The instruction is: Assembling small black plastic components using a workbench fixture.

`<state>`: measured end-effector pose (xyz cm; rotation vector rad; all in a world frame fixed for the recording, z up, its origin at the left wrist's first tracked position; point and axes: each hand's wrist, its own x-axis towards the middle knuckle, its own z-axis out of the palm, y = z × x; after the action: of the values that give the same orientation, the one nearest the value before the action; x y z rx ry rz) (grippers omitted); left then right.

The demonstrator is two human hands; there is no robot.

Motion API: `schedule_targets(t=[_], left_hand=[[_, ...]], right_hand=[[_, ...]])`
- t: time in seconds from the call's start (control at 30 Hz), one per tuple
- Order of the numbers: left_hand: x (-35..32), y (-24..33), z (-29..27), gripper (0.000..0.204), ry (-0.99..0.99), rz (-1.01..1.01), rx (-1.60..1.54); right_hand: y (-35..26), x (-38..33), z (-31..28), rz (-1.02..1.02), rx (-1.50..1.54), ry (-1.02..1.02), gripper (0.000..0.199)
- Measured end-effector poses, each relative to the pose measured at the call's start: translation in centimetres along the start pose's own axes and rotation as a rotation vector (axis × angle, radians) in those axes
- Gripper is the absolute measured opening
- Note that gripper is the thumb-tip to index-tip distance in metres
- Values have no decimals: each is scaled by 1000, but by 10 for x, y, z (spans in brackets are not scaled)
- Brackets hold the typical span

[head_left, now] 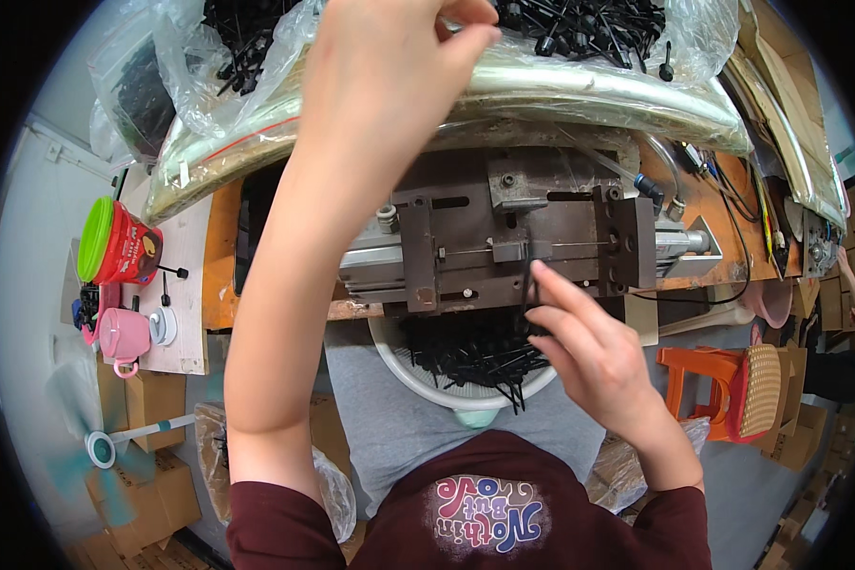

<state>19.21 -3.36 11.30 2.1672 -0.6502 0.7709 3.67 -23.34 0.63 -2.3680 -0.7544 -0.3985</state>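
Note:
My right hand [594, 356] is at the front of a dark metal fixture [465, 271]. Its fingers pinch a thin black cable tie [526, 285], whose upper end meets the small block in the fixture's middle. My left hand [399, 62] is raised at the upper edge, beside a heap of black cable ties [579, 28] on plastic bags. The left fingers are curled with the thumb close to them. The frame's edge cuts part of them off, so what they hold cannot be made out. Below the fixture, a white basket [437, 394] on my lap holds many black ties.
A clear plastic bag [636, 95] bulges along the fixture's far side. Air hoses and a blue fitting [648, 187] sit at its right. On the left stand a red tub [133, 242] and a pink cup [123, 332]. A fan [102, 449] is lower left; an orange stool [703, 380] stands right.

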Motion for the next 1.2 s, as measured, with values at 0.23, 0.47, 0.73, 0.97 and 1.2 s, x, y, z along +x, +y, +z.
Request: schedule_targets(t=[0.23,0.47,0.73,0.97,1.2], left_hand=[[43,-34,47,17,-52,156,281],[76,-58,66,12,-99,252,273],[63,-76,75,12,13,543,465],[56,-64,55,14,-9,457,399],[4,-2,1,10,36,174,-13]], right_hand=[[8,13,8,-100,-243,-39,23],[-2,12,5,4,-269,-140,29],[5,27,-25,0,68,-86,29],[34,90,-59,45,44,376,16],[135,168,-102,-159,-656,428,36]])
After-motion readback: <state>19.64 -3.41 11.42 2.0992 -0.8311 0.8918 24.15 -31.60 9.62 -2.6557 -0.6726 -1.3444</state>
